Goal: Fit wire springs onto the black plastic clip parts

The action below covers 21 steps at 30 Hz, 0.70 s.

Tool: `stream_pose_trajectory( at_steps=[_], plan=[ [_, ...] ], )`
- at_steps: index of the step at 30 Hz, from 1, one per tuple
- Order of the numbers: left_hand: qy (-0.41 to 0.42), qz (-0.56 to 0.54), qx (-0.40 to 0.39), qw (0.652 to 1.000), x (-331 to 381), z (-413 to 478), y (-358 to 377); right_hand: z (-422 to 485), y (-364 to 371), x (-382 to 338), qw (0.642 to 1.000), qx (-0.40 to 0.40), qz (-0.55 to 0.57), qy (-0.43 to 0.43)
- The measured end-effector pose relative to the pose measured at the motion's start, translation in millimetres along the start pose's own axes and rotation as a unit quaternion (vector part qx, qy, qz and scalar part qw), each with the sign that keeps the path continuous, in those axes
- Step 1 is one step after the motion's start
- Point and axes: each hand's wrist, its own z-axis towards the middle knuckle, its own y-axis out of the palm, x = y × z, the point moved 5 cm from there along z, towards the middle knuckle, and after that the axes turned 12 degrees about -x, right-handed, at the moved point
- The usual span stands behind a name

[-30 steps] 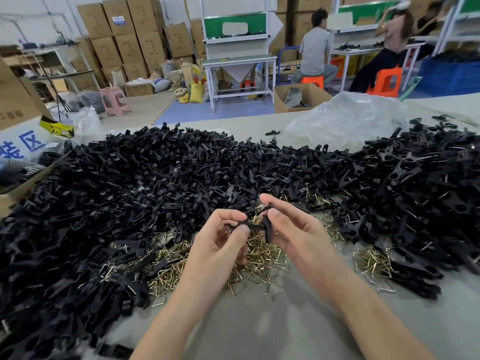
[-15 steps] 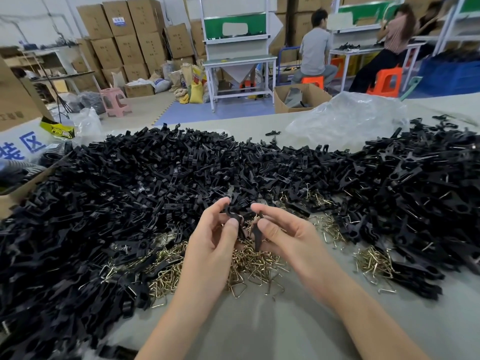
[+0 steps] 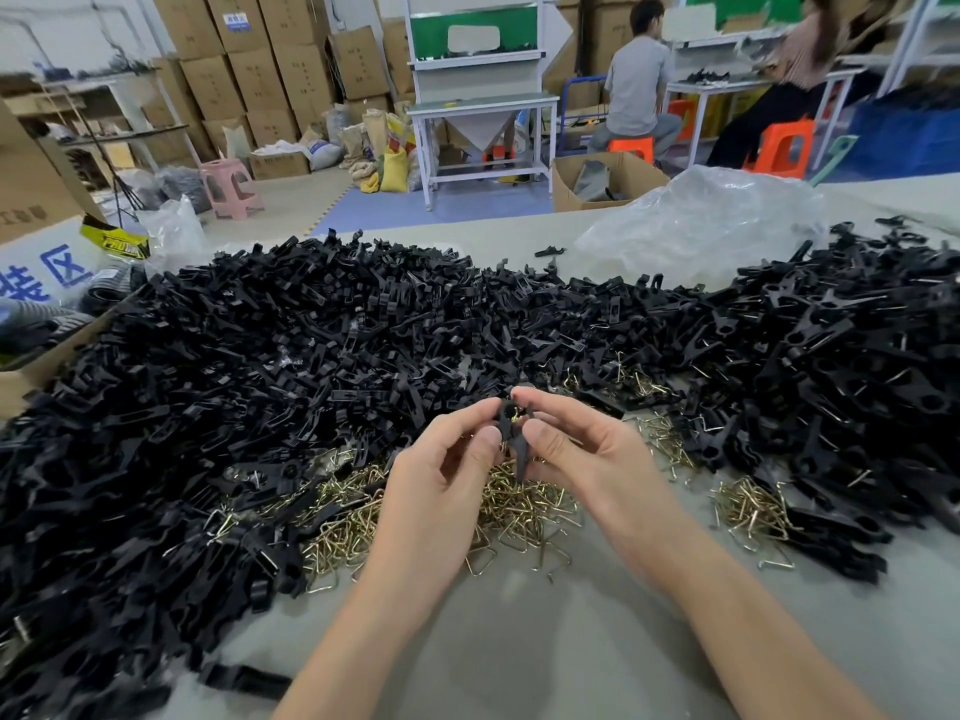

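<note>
Between both hands I hold a black plastic clip part (image 3: 514, 444), upright, with a brass wire spring (image 3: 516, 415) showing at its top. My left hand (image 3: 441, 491) pinches its left side with thumb and fingers. My right hand (image 3: 576, 454) pinches the right side. Under the hands lies a heap of loose brass wire springs (image 3: 519, 506). A huge pile of black clip parts (image 3: 260, 366) covers the table to the left and behind, and a second pile of black clips (image 3: 831, 366) lies to the right.
A smaller bunch of springs (image 3: 753, 511) lies at the right. A crumpled clear plastic bag (image 3: 701, 220) sits at the back right of the grey table (image 3: 519, 641). A cardboard box (image 3: 31, 366) stands at the left edge. Two people sit at benches far behind.
The clip part has turned from lying crosswise between my hands to standing upright. My hands have drawn closer together and moved slightly away from me.
</note>
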Motion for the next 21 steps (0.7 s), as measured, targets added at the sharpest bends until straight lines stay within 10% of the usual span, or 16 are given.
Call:
stream_pose_trajectory(
  at_steps=[21],
  plan=[
    [0.008, -0.022, 0.003, 1.0, -1.1, -1.1, -2.3, 0.2, -1.3, 1.8, 1.0, -0.008, 0.012, -0.007]
  ],
)
